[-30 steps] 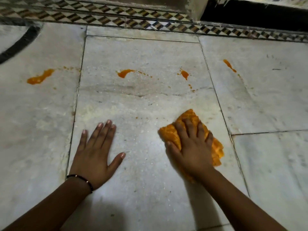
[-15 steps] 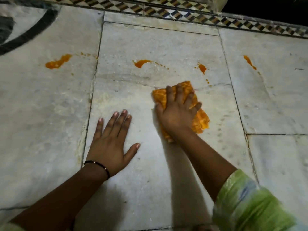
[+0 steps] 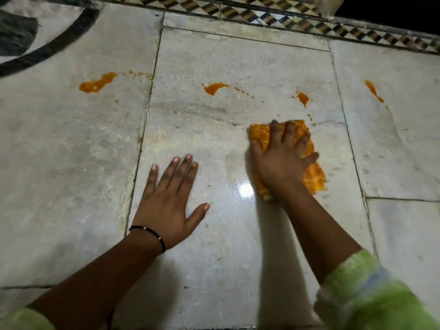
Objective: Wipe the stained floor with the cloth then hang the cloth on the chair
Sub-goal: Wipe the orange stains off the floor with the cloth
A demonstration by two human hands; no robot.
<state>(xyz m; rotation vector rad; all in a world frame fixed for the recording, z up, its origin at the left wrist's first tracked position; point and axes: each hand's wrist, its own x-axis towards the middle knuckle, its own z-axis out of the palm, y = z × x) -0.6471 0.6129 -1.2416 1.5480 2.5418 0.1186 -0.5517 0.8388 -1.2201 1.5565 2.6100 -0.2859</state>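
now the right hand (image 3: 282, 160) lies flat on the orange cloth (image 3: 312, 172) and presses it against the marble floor (image 3: 226, 270). the fingers (image 3: 289, 133) are spread over the crumpled cloth, and the palm covers the middle of it, so it is a pressing hold from above and not a closed fist. the cloth shows at the far side of the fingers and at the right side of the hand, where it bulges out. it sits on the middle slab, near the right joint line.

the left hand (image 3: 170, 203) is open, palm down on the same slab, fingers together and thumb spread to the right. it touches only the floor and is apart from the cloth. a thin black bracelet (image 3: 152, 234) goes around the left wrist. a green sleeve (image 3: 371, 296) covers the right upper forearm at the lower right corner.

four orange stains are on the floor beyond the hands, in a loose row. the left stain (image 3: 97, 83) is on the left slab. the middle stain (image 3: 214, 88) and a small stain (image 3: 303, 98) are on the middle slab, and the small one is just beyond the cloth, with some tiny drops between them. the right stain (image 3: 373, 90) is on the right slab. a bright light reflection (image 3: 246, 190) shines on the wet-looking floor just beside the right wrist. a checkered border (image 3: 357, 34) runs along the far edge of the floor.
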